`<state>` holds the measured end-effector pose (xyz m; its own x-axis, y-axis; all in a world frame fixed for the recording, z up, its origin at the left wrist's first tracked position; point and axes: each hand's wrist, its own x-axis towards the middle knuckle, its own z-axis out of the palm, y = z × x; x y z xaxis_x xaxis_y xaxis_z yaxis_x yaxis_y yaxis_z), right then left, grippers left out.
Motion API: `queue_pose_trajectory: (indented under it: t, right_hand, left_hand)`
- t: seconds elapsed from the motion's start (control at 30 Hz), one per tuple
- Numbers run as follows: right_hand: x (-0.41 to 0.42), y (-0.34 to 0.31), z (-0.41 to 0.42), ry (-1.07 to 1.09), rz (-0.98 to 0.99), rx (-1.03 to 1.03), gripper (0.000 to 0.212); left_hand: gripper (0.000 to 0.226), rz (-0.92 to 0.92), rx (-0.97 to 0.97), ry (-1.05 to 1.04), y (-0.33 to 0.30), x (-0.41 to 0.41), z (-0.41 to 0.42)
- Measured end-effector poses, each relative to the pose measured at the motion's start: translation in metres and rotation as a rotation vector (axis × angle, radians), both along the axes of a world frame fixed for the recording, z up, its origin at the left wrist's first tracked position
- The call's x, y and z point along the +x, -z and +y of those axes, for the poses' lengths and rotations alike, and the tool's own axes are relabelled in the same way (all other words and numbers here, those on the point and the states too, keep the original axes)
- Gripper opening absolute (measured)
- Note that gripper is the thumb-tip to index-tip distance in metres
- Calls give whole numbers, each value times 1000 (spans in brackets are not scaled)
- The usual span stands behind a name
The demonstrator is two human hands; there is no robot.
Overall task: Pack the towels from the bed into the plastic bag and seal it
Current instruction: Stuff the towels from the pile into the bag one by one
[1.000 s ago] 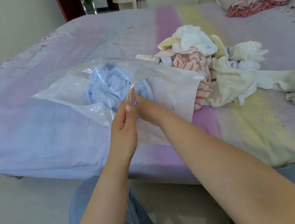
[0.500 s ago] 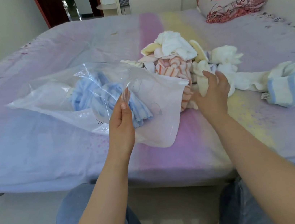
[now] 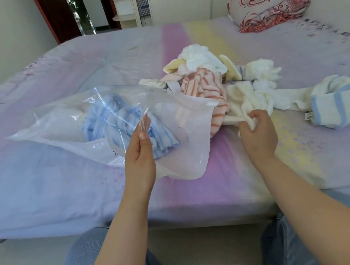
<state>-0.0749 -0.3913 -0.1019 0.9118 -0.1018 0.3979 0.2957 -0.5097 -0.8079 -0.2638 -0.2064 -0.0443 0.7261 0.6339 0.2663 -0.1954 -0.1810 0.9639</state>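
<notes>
A clear plastic bag (image 3: pixel 61 128) lies on the bed with its mouth facing right, and a blue towel (image 3: pixel 110 123) sits inside it. My left hand (image 3: pixel 140 155) pinches the upper edge of the bag's mouth and holds it lifted. Right of the bag is a heap of towels: an orange-striped towel (image 3: pixel 205 85), a white towel (image 3: pixel 199 59) on top, and a cream towel (image 3: pixel 245 97). My right hand (image 3: pixel 257 132) is closed on the near corner of the cream towel. A white towel with blue stripes (image 3: pixel 338 100) lies apart at the right.
The bed (image 3: pixel 43 195) has a pastel purple, pink and yellow sheet. A folded red-patterned quilt (image 3: pixel 268 6) sits at the far right corner. A doorway (image 3: pixel 76 11) lies beyond the bed. My knees in jeans are at the near edge.
My right hand left the bag's mouth, moved right to the heap and closed on the cream towel. My left hand kept its hold on the bag's edge.
</notes>
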Motion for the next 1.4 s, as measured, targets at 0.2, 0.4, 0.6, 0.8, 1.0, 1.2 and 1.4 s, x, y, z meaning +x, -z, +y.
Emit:
queue_pose_trajectory:
  t: [0.2,0.4,0.6,0.8,1.0,1.2,1.4]
  right_hand:
    - [-53,-15,-1,0,-496,88,24]
    - [-70,-49,-5,-185,-405,446,50]
    - [-70,-104,-19,-198,-529,420,25]
    - [-54,-56,-21,-622,254,-377,24]
    - [-69,-26,-20,-633,492,-668,63]
    - [-57,-2,-14,-525,506,-701,142]
    - [-78,13,-22,-255,503,-440,133]
  left_hand:
    - [40,-22,-20,-14,-1,5,1]
    - [40,11,38,-11,-3,10,-3]
    - [40,26,50,-14,-2,12,-7]
    - [40,36,52,-11,-1,11,-11]
    - [40,35,55,-15,3,7,-11]
    - [40,29,49,-19,3,6,-13]
    - [40,30,46,-11,7,-1,-9]
